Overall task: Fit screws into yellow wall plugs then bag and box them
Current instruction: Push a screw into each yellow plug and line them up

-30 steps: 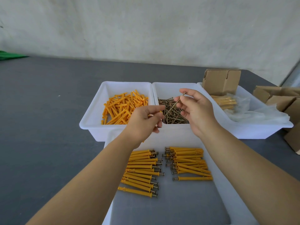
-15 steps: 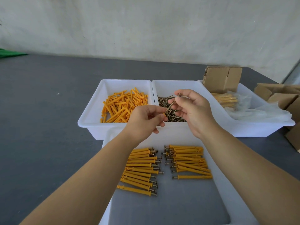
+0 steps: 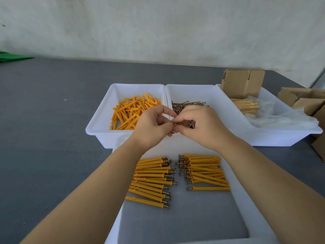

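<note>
My left hand [image 3: 152, 125] and my right hand [image 3: 198, 125] meet fingertip to fingertip above the seam between two white bins. The right fingers pinch a brass screw [image 3: 178, 123]; the left fingers curl around a yellow wall plug, which they almost wholly hide. Loose yellow plugs [image 3: 131, 112] fill the left bin [image 3: 98, 124]. Screws [image 3: 186, 105] lie in the middle bin [image 3: 218, 103]. In the near tray [image 3: 241, 208], two piles of finished plug-and-screw pieces lie side by side: a left pile [image 3: 151, 180] and a right pile [image 3: 205, 170].
A third white bin [image 3: 284, 138] at the right holds bagged plugs [image 3: 248, 106], clear plastic bags [image 3: 281, 118] and a cardboard box [image 3: 241, 83]. More flat boxes [image 3: 306, 99] lie at the far right on the grey table [image 3: 44, 120]. Something green [image 3: 12, 56] sits far left.
My right hand has brought the screw down from above the screw bin and closed in on my left hand. The screw's tip now meets the plug held in the left fingers.
</note>
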`<action>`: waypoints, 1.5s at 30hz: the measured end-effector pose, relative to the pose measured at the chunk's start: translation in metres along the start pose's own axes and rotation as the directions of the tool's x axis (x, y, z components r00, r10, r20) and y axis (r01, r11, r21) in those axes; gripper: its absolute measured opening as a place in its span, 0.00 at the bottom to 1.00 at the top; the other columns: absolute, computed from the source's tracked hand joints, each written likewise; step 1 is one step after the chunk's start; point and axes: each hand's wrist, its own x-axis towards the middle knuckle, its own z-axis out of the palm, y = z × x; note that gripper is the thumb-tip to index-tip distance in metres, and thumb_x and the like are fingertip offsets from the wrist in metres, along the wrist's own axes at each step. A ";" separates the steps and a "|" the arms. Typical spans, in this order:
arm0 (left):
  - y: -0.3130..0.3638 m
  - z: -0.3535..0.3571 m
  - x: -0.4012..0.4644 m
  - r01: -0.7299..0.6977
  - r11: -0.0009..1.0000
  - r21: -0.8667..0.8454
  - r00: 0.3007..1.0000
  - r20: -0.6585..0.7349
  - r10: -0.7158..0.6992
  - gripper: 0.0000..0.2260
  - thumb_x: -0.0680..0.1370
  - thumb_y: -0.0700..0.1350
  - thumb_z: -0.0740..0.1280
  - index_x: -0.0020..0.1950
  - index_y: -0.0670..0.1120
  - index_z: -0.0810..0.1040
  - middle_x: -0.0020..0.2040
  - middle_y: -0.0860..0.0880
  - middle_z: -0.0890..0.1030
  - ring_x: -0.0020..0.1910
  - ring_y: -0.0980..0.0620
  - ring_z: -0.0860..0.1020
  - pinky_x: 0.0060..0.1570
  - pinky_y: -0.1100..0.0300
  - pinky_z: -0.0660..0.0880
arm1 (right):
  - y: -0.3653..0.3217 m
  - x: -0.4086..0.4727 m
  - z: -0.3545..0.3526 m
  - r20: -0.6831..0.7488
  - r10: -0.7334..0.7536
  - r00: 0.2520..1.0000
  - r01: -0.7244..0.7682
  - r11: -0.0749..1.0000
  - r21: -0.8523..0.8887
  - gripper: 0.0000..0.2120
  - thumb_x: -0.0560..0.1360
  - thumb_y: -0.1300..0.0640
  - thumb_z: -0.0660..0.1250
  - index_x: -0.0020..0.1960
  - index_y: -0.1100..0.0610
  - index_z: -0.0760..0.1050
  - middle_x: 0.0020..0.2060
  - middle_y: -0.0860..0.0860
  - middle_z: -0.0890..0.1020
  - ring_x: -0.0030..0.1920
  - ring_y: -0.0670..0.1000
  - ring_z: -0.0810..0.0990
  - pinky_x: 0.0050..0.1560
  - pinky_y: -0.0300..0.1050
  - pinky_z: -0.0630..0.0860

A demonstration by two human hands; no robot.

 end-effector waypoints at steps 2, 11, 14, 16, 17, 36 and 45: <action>0.001 -0.001 0.000 -0.011 0.995 0.095 0.999 -0.050 0.015 0.08 0.75 0.36 0.65 0.52 0.45 0.78 0.34 0.47 0.84 0.33 0.52 0.81 0.30 0.61 0.74 | -0.007 0.000 0.001 0.008 -0.029 1.000 0.030 0.993 -0.114 0.06 0.73 0.56 0.75 0.49 0.52 0.86 0.43 0.50 0.80 0.44 0.50 0.78 0.44 0.52 0.76; -0.020 -0.026 0.015 0.110 0.914 0.390 0.875 -0.474 0.097 0.06 0.76 0.42 0.63 0.48 0.48 0.80 0.40 0.53 0.81 0.39 0.53 0.78 0.36 0.57 0.74 | -0.033 -0.009 0.030 0.446 0.000 0.895 0.070 0.988 -0.140 0.06 0.73 0.53 0.74 0.49 0.49 0.85 0.39 0.41 0.78 0.39 0.39 0.75 0.41 0.32 0.70; -0.030 -0.028 0.020 0.168 0.854 0.493 0.905 -0.421 0.065 0.06 0.76 0.43 0.64 0.49 0.48 0.80 0.45 0.54 0.81 0.40 0.52 0.77 0.35 0.60 0.71 | -0.037 -0.013 0.045 0.548 0.028 0.836 0.093 0.977 -0.191 0.06 0.74 0.53 0.73 0.50 0.50 0.85 0.39 0.42 0.80 0.37 0.40 0.74 0.40 0.33 0.69; -0.034 -0.028 0.023 0.210 0.787 0.580 0.926 -0.376 0.030 0.08 0.77 0.43 0.63 0.52 0.48 0.81 0.52 0.51 0.81 0.43 0.50 0.77 0.37 0.59 0.70 | -0.038 -0.015 0.051 0.589 0.032 0.807 0.134 0.962 -0.237 0.07 0.74 0.49 0.73 0.50 0.51 0.84 0.43 0.44 0.82 0.42 0.42 0.76 0.44 0.40 0.74; -0.036 -0.028 0.024 0.228 0.749 0.622 0.932 -0.362 0.017 0.09 0.77 0.44 0.63 0.53 0.48 0.81 0.53 0.50 0.80 0.44 0.48 0.77 0.38 0.58 0.71 | -0.038 -0.015 0.052 0.595 0.037 0.803 0.143 0.957 -0.253 0.09 0.74 0.47 0.72 0.49 0.51 0.83 0.44 0.45 0.83 0.44 0.44 0.78 0.45 0.43 0.75; -0.031 -0.021 0.025 0.168 0.474 0.865 0.976 -0.079 -0.201 0.22 0.83 0.54 0.53 0.32 0.47 0.69 0.30 0.50 0.70 0.29 0.50 0.69 0.30 0.60 0.63 | 0.049 0.030 0.011 0.398 0.703 0.589 -0.515 0.706 -0.486 0.22 0.84 0.46 0.50 0.63 0.58 0.77 0.62 0.56 0.77 0.61 0.56 0.75 0.54 0.46 0.66; -0.021 -0.025 0.018 0.017 0.656 0.755 0.994 0.056 -0.089 0.16 0.80 0.54 0.62 0.45 0.44 0.83 0.44 0.44 0.84 0.45 0.45 0.81 0.45 0.49 0.79 | 0.050 0.026 0.009 0.403 0.637 0.657 -0.543 0.771 -0.333 0.18 0.81 0.52 0.56 0.37 0.59 0.72 0.38 0.54 0.76 0.42 0.55 0.75 0.40 0.47 0.68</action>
